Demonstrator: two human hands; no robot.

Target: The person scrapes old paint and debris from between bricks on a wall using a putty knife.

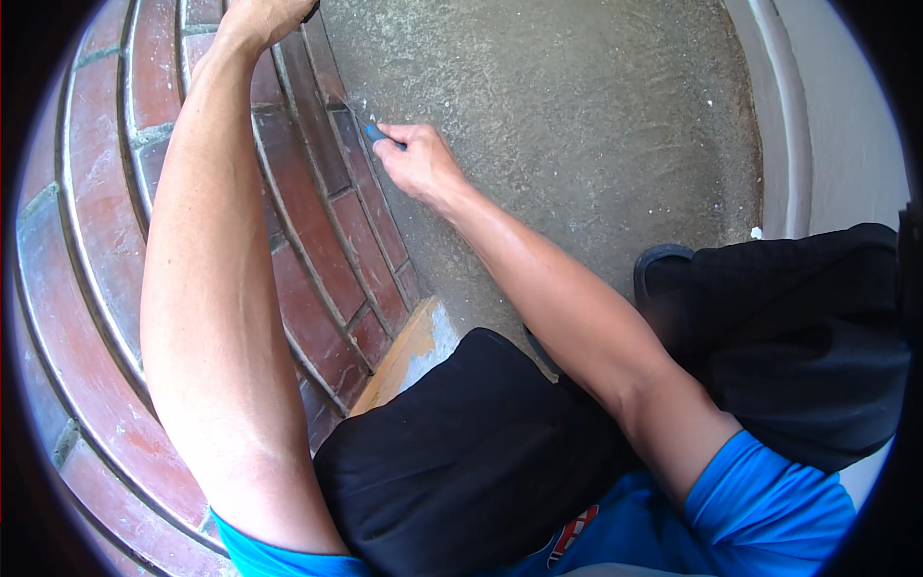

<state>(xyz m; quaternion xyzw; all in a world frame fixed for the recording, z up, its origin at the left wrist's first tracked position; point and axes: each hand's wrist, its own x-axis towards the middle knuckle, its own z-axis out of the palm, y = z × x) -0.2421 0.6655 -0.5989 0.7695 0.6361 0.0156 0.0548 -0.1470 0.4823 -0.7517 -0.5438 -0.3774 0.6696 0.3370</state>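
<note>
At frame centre-top my right hand [420, 159] grips a blue tool [373, 133] against the bricks [317, 221]; my left hand [264, 17], top edge, grip unclear.

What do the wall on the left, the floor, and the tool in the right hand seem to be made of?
The wall looks like red brick with grey mortar joints, matte and worn. The floor seems to be rough concrete, grey and grainy with pale specks. The tool in the right hand shows a blue, smooth handle, probably plastic; its tip at the brick edge is too small to judge.
</note>
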